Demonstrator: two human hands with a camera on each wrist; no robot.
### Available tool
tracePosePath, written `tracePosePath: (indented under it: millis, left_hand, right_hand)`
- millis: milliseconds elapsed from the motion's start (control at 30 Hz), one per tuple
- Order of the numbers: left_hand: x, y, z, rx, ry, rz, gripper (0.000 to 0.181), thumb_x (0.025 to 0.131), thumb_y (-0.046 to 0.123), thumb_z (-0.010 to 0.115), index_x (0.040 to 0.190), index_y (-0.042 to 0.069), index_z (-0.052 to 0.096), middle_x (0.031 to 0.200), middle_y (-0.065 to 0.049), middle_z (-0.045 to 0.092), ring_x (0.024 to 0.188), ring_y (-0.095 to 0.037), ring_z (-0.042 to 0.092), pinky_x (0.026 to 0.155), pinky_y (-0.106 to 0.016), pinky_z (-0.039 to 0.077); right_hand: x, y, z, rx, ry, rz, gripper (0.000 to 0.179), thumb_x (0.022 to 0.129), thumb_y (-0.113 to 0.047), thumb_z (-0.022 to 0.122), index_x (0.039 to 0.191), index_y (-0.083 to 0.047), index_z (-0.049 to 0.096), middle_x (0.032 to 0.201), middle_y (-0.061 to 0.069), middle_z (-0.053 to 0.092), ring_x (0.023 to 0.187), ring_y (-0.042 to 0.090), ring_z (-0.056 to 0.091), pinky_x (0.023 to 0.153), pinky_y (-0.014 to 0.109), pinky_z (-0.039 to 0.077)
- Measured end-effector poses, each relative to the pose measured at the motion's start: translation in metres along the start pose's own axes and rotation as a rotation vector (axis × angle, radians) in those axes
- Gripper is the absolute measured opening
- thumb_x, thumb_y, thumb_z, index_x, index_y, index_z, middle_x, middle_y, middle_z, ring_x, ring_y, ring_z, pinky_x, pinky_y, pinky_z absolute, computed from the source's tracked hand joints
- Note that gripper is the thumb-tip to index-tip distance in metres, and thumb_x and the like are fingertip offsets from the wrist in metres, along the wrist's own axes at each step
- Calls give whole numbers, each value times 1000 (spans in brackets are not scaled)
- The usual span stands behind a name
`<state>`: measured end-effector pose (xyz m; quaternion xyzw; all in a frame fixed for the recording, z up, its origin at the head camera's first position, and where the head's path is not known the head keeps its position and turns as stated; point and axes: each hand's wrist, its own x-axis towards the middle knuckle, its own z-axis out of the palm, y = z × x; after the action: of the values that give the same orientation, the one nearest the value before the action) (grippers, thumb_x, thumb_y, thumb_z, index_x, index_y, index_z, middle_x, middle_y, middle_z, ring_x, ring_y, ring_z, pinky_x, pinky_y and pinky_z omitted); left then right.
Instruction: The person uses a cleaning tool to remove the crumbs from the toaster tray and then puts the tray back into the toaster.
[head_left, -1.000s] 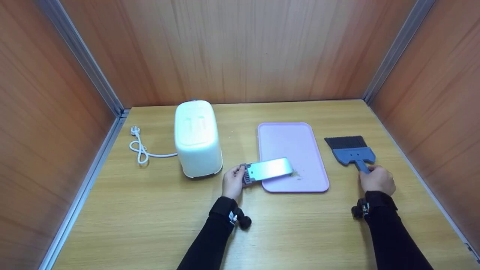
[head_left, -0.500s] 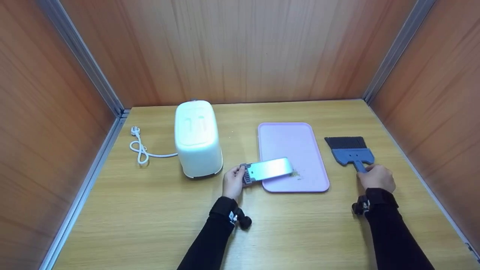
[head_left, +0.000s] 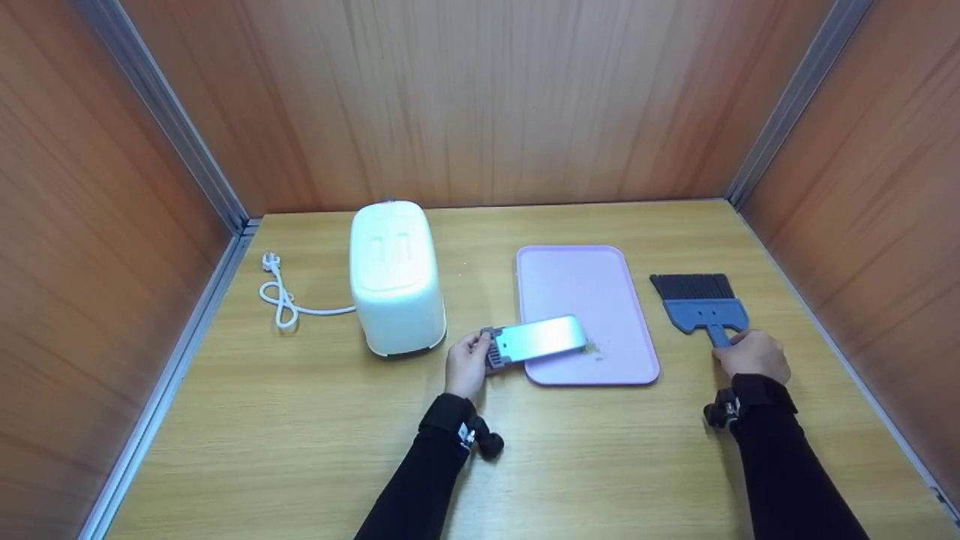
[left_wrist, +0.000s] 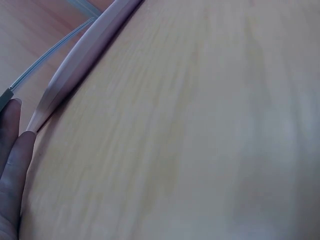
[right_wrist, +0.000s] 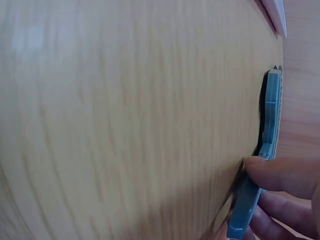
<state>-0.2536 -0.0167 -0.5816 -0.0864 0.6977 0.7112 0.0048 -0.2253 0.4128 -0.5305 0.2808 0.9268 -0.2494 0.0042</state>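
Observation:
My left hand (head_left: pixel 466 364) grips the grey slotted end of a shiny metal crumb tray (head_left: pixel 538 339). Its far end reaches over the lower left part of a pink tray (head_left: pixel 570 281), where crumbs (head_left: pixel 591 348) lie beside its tip. In the left wrist view, fingers (left_wrist: pixel 17 160) show at the left edge near the pink tray's rim (left_wrist: pixel 75 65). Off to the right, my right hand (head_left: pixel 756 356) holds a blue brush (head_left: pixel 705 311) by its handle, black bristles pointing away. Thumb and fingers clasp the blue handle (right_wrist: pixel 246 207) in the right wrist view, low at the table.
A white toaster (head_left: pixel 395 277) stands left of the pink tray. From it a white cord with a plug (head_left: pixel 281 296) runs loosely looped to the left. Wooden panels (head_left: pixel 480 105) with metal corner strips enclose the table (head_left: pixel 315 442) at the back and both sides.
My right hand and the brush have shifted slightly to the left and turned a little. The left hand and the crumb tray stay where they were.

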Motion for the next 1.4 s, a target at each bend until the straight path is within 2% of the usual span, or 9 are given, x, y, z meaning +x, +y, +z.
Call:
tracePosePath:
  millis: [233, 667, 767, 933, 1000, 1233, 1400]
  left_hand:
    - [1, 0, 0, 12, 6, 8, 34, 110, 18, 57, 123, -10, 72, 89, -3, 70, 76, -8, 61, 65, -19, 52]
    - [-1, 0, 0, -1, 8, -8, 35, 110, 18, 57, 126, -10, 70, 95, -7, 71, 82, -10, 62, 70, -20, 52]
    - [-2, 4, 0, -9, 0, -19, 35, 110, 16, 56, 127, -12, 68, 100, -12, 73, 83, -11, 63, 70, -21, 54]
    - [-1, 3, -1, -48, -11, -33, 37, 111, 15, 55, 130, -14, 65, 103, -15, 74, 82, -10, 66, 70, -23, 58]
    - [2, 0, -1, -64, -14, -33, 38, 111, 18, 56, 132, -13, 66, 103, -13, 74, 82, -9, 67, 71, -23, 59]
    - [3, 0, -3, 10, -15, -3, 36, 111, 19, 55, 125, -11, 70, 105, -16, 75, 85, -11, 68, 74, -23, 59]
    - [3, 1, -3, -33, -27, -20, 36, 111, 18, 54, 126, -12, 68, 104, -16, 75, 84, -11, 69, 75, -24, 61]
  right_hand:
    - [-2, 2, 1, 14, 5, -3, 46, 95, -25, 74, 128, 6, 69, 131, 30, 67, 114, 49, 64, 79, 51, 53]
    - [-4, 3, 1, 33, 1, -14, 44, 96, -23, 74, 127, 8, 68, 130, 31, 67, 115, 49, 64, 84, 54, 53]
    - [-4, 2, 1, 40, -6, -8, 45, 96, -23, 74, 127, 8, 68, 129, 31, 67, 114, 48, 64, 85, 54, 52]
    - [-7, -1, -1, 53, -34, 17, 52, 96, -25, 72, 135, 8, 64, 137, 31, 64, 119, 48, 62, 89, 54, 50]
    - [-9, -3, -1, 63, -44, 25, 55, 98, -28, 70, 139, 8, 62, 141, 31, 61, 120, 47, 61, 90, 54, 49]
    - [-24, -17, -7, 101, -7, -60, 53, 102, -32, 67, 140, 5, 63, 142, 30, 61, 119, 46, 63, 87, 53, 52]
    - [-37, -34, -7, 134, 55, -141, 49, 103, -28, 68, 139, 4, 65, 140, 28, 64, 123, 46, 61, 94, 56, 51]
